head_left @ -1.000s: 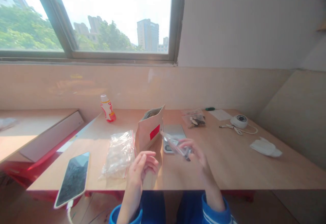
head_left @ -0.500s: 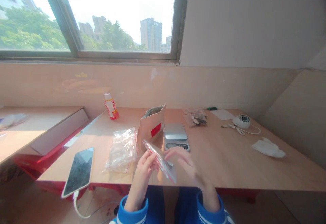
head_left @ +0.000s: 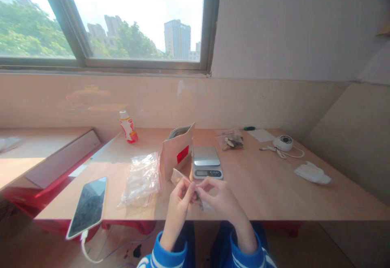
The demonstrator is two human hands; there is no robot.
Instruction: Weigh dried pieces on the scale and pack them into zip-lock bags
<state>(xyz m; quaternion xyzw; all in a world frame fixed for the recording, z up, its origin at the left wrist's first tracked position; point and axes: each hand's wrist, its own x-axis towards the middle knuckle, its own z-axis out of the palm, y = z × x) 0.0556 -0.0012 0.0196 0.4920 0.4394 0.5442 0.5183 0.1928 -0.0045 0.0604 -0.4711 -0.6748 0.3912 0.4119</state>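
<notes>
Both hands meet over the front edge of the table, pinching a small clear zip bag (head_left: 177, 176) at its opening. My left hand (head_left: 180, 201) grips the bag from the left, thumb on top. With thumb and forefinger, my right hand (head_left: 219, 195) holds the bag's upper edge. Dark bits show inside it, largely hidden by the fingers. Just beyond stands a kraft paper pouch (head_left: 170, 158) with a red label, its top open. A digital kitchen scale (head_left: 206, 158) sits right of the pouch, nothing on its plate.
Clear zip bags (head_left: 141, 178) lie left of the pouch. A phone (head_left: 88, 207) with a white cable overhangs the left edge. Behind are a drink bottle (head_left: 128, 129) and a bag of dark pieces (head_left: 232, 140). At right lie a small white fan (head_left: 283, 142) and a white crumpled bag (head_left: 313, 172).
My right hand has come in to the small zip bag and now pinches its edge beside my left hand. The bag has turned flatter, and the view has shifted slightly right.
</notes>
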